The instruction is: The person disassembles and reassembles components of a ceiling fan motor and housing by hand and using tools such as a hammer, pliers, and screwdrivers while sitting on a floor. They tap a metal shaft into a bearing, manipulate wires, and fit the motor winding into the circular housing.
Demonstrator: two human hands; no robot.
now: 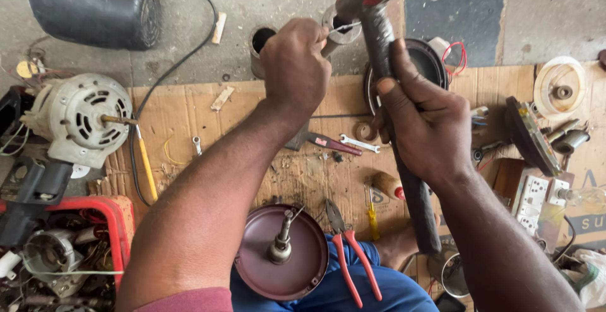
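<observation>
My right hand (424, 121) grips the dark wrapped handle of a hammer (380, 47), whose head is raised near the top of the view. My left hand (295, 66) is closed around a small metal part (336, 33), a ring-like piece with a thin wire, held just under the hammer head. What exactly sits inside that fist is hidden by the fingers. Below my arms, a maroon round fan-motor cover (282, 254) with an upright shaft rests on my lap.
Red-handled pliers (352, 252), a yellow screwdriver (373, 217), a small spanner (360, 143) and scissors lie on the cardboard. A white motor (79, 117) and black motor housing (95, 6) sit left; a red crate of parts (60, 255) lower left; switch plates (536, 195) right.
</observation>
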